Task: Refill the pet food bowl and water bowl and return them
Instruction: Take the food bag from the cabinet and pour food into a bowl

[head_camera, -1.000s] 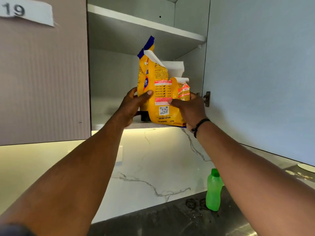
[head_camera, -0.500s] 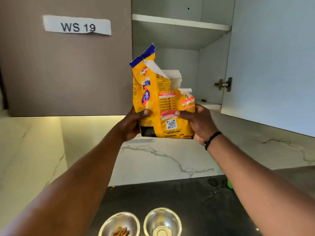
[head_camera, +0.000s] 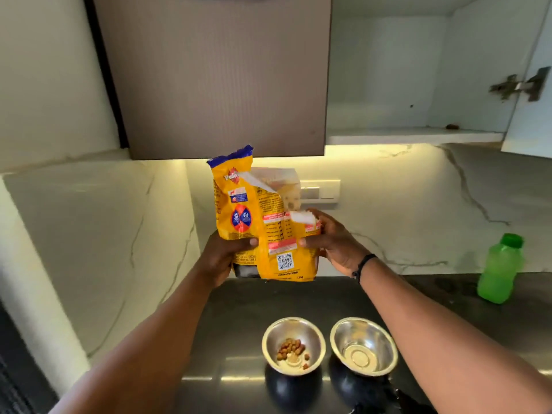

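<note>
I hold a yellow pet food bag (head_camera: 257,222) with a torn-open top upright in the air, above the dark counter. My left hand (head_camera: 222,258) grips its lower left side and my right hand (head_camera: 334,240) grips its right side. Below, near the counter's front, two steel bowls stand side by side. The left food bowl (head_camera: 270,339) holds a little brown kibble. The right water bowl (head_camera: 385,345) looks empty of food; whether it holds water is unclear.
A green bottle (head_camera: 500,268) stands at the back right of the dark counter (head_camera: 239,318). Above it an upper cabinet is open, its door (head_camera: 534,100) swung out at the right edge. A marble backsplash with a switch plate (head_camera: 324,191) lies behind the bag.
Both hands have brought the bag out of the open cabinet and down toward the counter. My view has tilted down, so both bowls now show fully.
</note>
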